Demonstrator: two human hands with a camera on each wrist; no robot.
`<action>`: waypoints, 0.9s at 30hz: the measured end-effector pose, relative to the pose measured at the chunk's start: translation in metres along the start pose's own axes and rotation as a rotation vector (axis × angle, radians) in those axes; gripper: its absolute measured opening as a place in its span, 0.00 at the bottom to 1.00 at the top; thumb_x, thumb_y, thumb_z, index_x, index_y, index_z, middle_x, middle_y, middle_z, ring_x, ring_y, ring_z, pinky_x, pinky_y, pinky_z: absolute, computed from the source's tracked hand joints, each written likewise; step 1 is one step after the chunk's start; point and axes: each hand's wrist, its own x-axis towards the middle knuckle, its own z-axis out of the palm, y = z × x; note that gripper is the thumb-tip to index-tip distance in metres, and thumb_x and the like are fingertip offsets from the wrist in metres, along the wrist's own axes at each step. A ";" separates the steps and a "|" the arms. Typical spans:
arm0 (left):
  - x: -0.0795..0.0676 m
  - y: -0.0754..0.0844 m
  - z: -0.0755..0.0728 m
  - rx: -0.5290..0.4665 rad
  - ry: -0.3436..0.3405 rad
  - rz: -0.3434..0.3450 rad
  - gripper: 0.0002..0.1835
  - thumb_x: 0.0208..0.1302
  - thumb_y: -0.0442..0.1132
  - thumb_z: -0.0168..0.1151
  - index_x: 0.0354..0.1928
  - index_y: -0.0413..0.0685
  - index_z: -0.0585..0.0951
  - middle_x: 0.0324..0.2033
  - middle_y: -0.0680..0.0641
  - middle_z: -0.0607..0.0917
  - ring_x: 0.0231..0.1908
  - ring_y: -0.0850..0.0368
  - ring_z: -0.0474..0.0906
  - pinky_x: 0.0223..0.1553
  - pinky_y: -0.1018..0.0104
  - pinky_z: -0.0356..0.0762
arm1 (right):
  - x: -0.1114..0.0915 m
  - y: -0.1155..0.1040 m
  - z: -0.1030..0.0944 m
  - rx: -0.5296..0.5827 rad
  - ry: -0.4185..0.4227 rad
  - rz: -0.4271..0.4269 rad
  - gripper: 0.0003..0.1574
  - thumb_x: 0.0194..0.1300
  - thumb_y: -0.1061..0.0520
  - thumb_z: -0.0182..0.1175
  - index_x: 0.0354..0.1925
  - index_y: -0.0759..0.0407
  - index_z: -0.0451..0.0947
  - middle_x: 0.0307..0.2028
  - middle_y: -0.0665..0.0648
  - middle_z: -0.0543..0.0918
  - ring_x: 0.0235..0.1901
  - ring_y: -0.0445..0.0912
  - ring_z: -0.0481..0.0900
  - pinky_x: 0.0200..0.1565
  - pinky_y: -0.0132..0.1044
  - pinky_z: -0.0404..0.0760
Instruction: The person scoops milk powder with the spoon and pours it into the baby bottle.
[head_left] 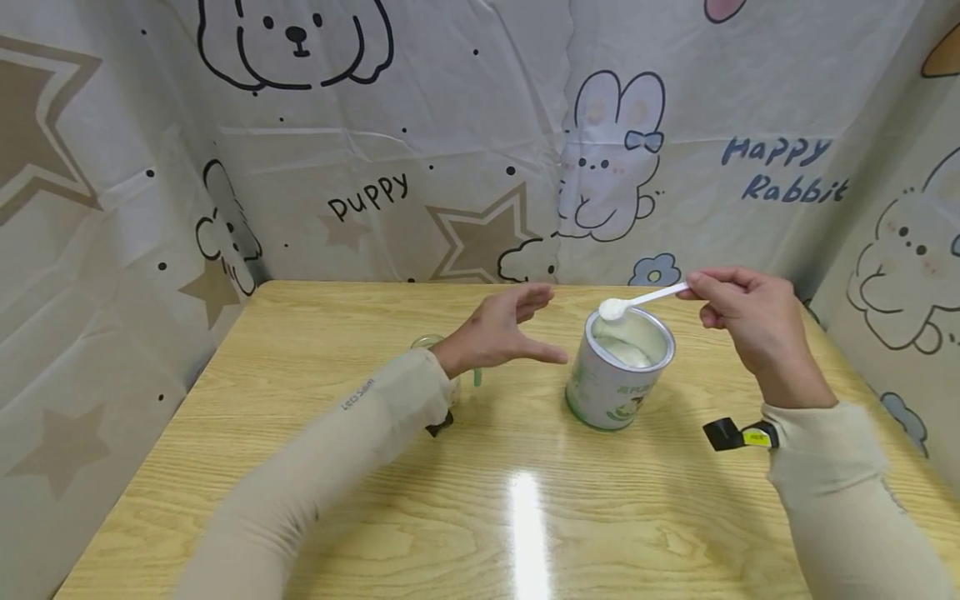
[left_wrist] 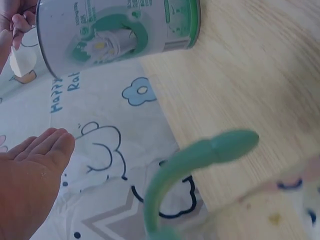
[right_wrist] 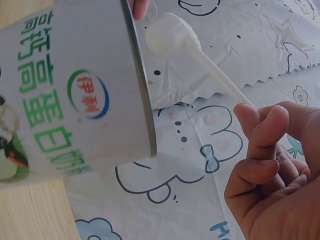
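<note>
My right hand (head_left: pixel 757 321) pinches the thin handle of a white plastic scoop (head_left: pixel 613 310). The scoop's bowl, heaped with pale powder, is above the rim of an open milk powder tin (head_left: pixel 611 396); more powder (head_left: pixel 626 352) shows inside the tin. To the tin's left, my left hand (head_left: pixel 502 329) is raised, its thumb and fingers spread apart and holding nothing. Behind the left wrist stands a see-through cup (head_left: pixel 427 341), mostly hidden by the sleeve. A curved green handle (left_wrist: pixel 185 165) shows close up in the left wrist view.
The wooden table (head_left: pixel 420 517) reaches to a hanging cloth (head_left: pixel 465 125) at the back, printed with cartoon animals and stars. Similar cloth covers both sides. A black strap with a yellow label (head_left: pixel 756 437) sits at the right wrist.
</note>
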 end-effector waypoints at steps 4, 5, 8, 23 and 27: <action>-0.005 -0.003 -0.009 -0.012 0.003 -0.013 0.51 0.50 0.42 0.81 0.74 0.43 0.63 0.72 0.46 0.67 0.71 0.54 0.62 0.68 0.66 0.65 | 0.000 -0.002 0.006 0.011 0.007 -0.009 0.05 0.67 0.56 0.66 0.33 0.48 0.85 0.27 0.44 0.87 0.19 0.38 0.73 0.23 0.25 0.77; -0.006 -0.003 -0.011 -0.015 0.003 -0.017 0.51 0.50 0.42 0.81 0.74 0.43 0.63 0.72 0.46 0.67 0.71 0.54 0.62 0.68 0.65 0.65 | -0.001 -0.002 0.008 0.025 0.005 -0.008 0.05 0.67 0.57 0.66 0.33 0.49 0.85 0.27 0.45 0.87 0.18 0.38 0.73 0.23 0.25 0.77; -0.010 -0.005 -0.016 -0.012 0.006 -0.025 0.51 0.50 0.42 0.81 0.74 0.43 0.63 0.72 0.46 0.67 0.71 0.54 0.63 0.68 0.64 0.65 | 0.000 -0.003 0.014 0.044 0.000 -0.009 0.02 0.67 0.56 0.67 0.34 0.51 0.85 0.27 0.45 0.88 0.18 0.38 0.73 0.24 0.25 0.77; -0.027 -0.016 -0.043 -0.011 0.025 -0.043 0.49 0.52 0.42 0.80 0.74 0.45 0.63 0.71 0.47 0.67 0.71 0.54 0.63 0.69 0.58 0.64 | 0.001 -0.006 0.038 0.190 -0.043 -0.027 0.02 0.66 0.60 0.67 0.35 0.57 0.85 0.27 0.49 0.88 0.17 0.39 0.73 0.22 0.26 0.77; -0.032 -0.019 -0.047 -0.010 0.033 -0.047 0.49 0.52 0.42 0.80 0.74 0.46 0.63 0.72 0.48 0.67 0.71 0.54 0.63 0.69 0.58 0.64 | 0.002 -0.006 0.045 0.232 -0.063 -0.035 0.02 0.65 0.61 0.68 0.34 0.59 0.84 0.26 0.50 0.88 0.16 0.39 0.74 0.22 0.26 0.77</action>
